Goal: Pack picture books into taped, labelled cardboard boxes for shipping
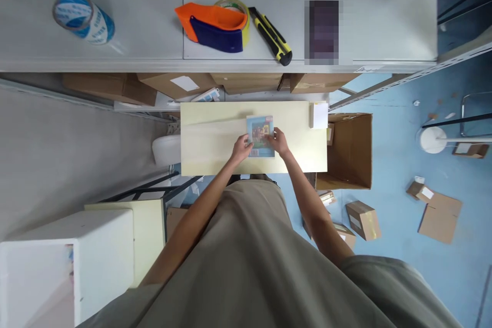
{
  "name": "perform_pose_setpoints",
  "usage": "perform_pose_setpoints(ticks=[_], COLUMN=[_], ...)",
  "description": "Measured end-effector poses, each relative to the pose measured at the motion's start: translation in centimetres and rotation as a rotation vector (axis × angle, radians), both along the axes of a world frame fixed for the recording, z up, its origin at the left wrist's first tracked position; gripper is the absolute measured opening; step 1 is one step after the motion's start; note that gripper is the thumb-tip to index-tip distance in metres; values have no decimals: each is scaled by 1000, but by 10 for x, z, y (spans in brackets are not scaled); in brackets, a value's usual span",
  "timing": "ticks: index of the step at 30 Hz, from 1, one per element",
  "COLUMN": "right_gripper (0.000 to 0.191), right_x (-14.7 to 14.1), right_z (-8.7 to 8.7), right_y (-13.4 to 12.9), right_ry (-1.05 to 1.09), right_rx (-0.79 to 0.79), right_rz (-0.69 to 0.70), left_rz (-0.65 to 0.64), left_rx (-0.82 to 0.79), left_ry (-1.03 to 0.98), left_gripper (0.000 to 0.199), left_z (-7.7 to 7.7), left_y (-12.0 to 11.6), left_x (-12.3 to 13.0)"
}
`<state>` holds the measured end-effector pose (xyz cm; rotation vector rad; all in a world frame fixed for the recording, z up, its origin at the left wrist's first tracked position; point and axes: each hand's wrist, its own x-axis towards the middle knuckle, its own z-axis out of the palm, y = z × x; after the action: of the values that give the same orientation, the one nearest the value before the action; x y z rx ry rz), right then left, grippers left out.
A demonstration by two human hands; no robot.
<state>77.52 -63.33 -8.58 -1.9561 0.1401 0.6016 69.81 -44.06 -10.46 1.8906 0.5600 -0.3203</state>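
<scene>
A flat, square, light-blue pack [261, 151] with a colourful printed picture lies over the middle of the pale yellow table [215, 148]. My left hand [242, 148] grips its left edge, thumb on the front. On the opposite edge, my right hand [279, 141] is closed round the side, its thumb also over the printed face. Whether the pack touches the tabletop I cannot tell. A small white box or stack of paper [319, 116] sits at the table's far right corner.
The shelf [149, 36] ahead carries a blue-and-white tape roll [86, 20], an orange-and-blue tape dispenser [215, 25] and a yellow-black utility knife [271, 36]. An open cardboard box [353, 151] stands right of the table. Several cartons [363, 220] lie on the blue floor; a white bin [103, 251] is lower left.
</scene>
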Motion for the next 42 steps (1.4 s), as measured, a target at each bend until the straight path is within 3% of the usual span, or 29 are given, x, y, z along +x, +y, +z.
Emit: perform_pose_setpoints(ticks=[3, 6, 9, 12, 16, 19, 22, 25, 28, 31, 35, 39, 42], right_gripper=[26, 34, 39, 38, 40, 38, 41, 45, 45, 41, 41, 48, 52], right_x=[-9, -21, -29, -24, 16, 65, 118, 159, 180, 181, 150, 72, -6], right_z=[-22, -28, -15, 15, 88, 158, 214, 240, 244, 238, 213, 151, 99], right_y=[-4, -2, -2, -1, 14, 36, 64, 89, 103, 103, 77, 32, 5], right_ry=[86, 65, -11, -164, -500, -888, -975, -895, -810, -795, -873, -901, -747], right_rx=[-104, -156, -193, -184, -123, -180, -366, -570, -674, -682, -569, -360, -286], right_rz=[-58, -120, -184, -216, -208, -113, 2, 91, 126, 128, 9, -139, -194], left_rz=[-56, -87, -121, -147, -152, -137, -96, -40, -9, -19, -34, -171, -340], left_rx=[-13, 0, 7, 14, 3, -43, -50, -25, -17, 0, 86, 286, 383], left_ry=[93, 107, 99, 57, -102, -365, -685, -778, -783, -737, -516, -178, -95], left_gripper=[44, 45, 46, 43, 43, 44, 41, 40, 39, 39, 40, 46, 57], left_z=[-24, -27, -15, 4, 48, 101, 159, 201, 212, 193, 132, 53, 6], left_y=[-10, -12, -11, -10, -5, 1, 7, 11, 15, 21, 33, 42, 43], left_x=[2, 0, -3, 6, 48, 95, 137, 160, 161, 148, 112, 54, 12])
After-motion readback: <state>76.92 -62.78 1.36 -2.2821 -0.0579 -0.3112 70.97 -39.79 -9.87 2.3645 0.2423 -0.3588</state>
